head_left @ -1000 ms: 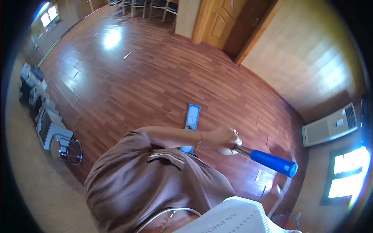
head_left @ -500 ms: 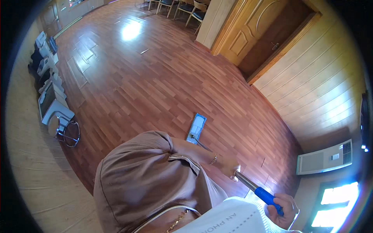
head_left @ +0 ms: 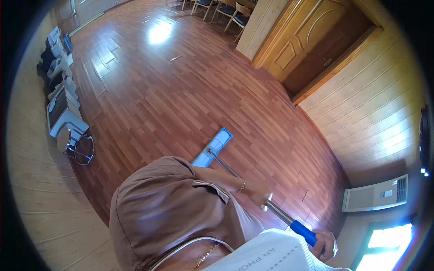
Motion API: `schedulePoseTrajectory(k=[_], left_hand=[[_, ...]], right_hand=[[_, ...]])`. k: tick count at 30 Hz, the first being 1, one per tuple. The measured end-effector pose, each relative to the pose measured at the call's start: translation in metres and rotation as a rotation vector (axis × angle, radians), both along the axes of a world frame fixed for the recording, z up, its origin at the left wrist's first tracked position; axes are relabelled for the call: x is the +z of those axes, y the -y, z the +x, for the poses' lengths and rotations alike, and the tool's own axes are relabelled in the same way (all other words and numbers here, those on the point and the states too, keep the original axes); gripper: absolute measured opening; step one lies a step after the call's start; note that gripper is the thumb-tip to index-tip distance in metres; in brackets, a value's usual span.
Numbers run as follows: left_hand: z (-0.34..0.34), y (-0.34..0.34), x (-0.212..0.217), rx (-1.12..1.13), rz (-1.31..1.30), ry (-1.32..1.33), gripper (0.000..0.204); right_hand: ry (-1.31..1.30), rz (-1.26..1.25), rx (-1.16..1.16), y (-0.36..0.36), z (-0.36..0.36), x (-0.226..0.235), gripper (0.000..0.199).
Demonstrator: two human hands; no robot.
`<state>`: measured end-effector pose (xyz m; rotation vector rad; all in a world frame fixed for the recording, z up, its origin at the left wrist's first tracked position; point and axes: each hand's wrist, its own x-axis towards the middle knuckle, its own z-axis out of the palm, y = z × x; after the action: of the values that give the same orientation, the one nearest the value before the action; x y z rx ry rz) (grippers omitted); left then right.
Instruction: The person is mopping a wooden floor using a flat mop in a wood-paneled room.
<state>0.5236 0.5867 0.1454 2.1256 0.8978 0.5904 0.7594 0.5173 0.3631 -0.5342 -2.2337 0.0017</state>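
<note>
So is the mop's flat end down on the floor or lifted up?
Down. The blue mop head lies flat on the wooden floor, its pole slanting up to both hands.

A flat blue-edged mop lies on the wood floor, its metal pole slanting up.

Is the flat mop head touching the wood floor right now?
Touching. The head view shows the mop head lying flat on the floor, no gap or shadow beneath it.

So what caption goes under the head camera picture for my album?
Both hands, left hand and right hand, grip a flat mop on the wooden floor.
</note>
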Motion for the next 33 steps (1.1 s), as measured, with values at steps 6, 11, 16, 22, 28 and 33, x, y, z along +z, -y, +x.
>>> schedulePoseTrajectory(k=[6, 11, 16, 22, 28, 33], left_hand=[[-0.098, -0.019, -0.042, 0.035, 0.029, 0.009, 0.035], [-0.199, -0.039, -0.141, 0.178, 0.080, 0.026, 0.035], [-0.288, -0.016, -0.180, 0.448, 0.039, -0.115, 0.037], [-0.386, 0.033, -0.235, 0.727, 0.046, -0.223, 0.038], [-0.447, 0.107, -0.294, 1.036, -0.097, -0.268, 0.029], [-0.447, 0.174, -0.304, 1.210, -0.175, -0.174, 0.028]], right_hand=[[-0.181, -0.262, 0.171, -0.045, -0.067, -0.077, 0.038], [-0.170, -0.287, 0.100, -0.069, -0.171, -0.144, 0.023], [-0.168, -0.675, 0.297, -0.086, -0.246, -0.194, 0.005], [0.000, -0.928, 0.560, -0.097, -0.330, -0.266, 0.010], [0.196, -0.945, 0.723, -0.068, -0.401, -0.317, 0.009], [0.237, -0.771, 0.910, -0.041, -0.428, -0.321, 0.007]])
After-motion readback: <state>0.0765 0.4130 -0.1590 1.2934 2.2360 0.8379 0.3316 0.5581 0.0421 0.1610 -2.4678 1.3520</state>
